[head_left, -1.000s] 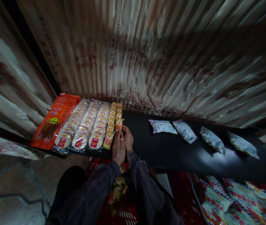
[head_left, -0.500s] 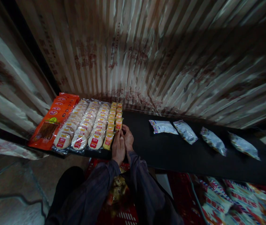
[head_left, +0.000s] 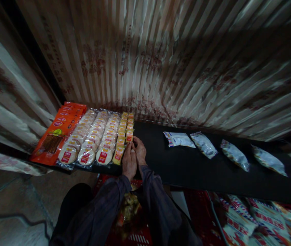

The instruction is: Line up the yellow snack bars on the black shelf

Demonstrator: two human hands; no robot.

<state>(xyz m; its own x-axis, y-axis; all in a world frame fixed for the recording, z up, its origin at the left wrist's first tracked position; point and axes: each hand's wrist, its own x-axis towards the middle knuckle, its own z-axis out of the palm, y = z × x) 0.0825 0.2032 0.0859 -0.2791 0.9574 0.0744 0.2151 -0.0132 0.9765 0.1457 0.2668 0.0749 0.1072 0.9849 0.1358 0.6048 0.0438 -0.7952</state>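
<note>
My left hand [head_left: 129,160] and my right hand [head_left: 140,150] are pressed together at the front of the right-hand row of small yellow snack packets [head_left: 129,134]. Both are closed, with fingertips against the nearest visible packet of that row. Whatever lies between the fingers is hidden behind them. Just left of my left hand, another row of yellow packets [head_left: 118,154] reaches to the front of the black shelf [head_left: 158,167]. Beyond it lie three rows of round rice crackers [head_left: 104,155] in clear wrappers, overlapping from front to back.
Orange snack bags [head_left: 50,143] overlap at the shelf's left end. Farther right on the shelf lie several white-blue packets, one striped at its end [head_left: 181,139]. A pleated patterned curtain [head_left: 145,68] hangs behind. Below, a red crate [head_left: 199,212] stands near more white packets [head_left: 240,218].
My hands stay in almost the same place at the yellow packets. The view has shifted very slightly; no packet has visibly moved.
</note>
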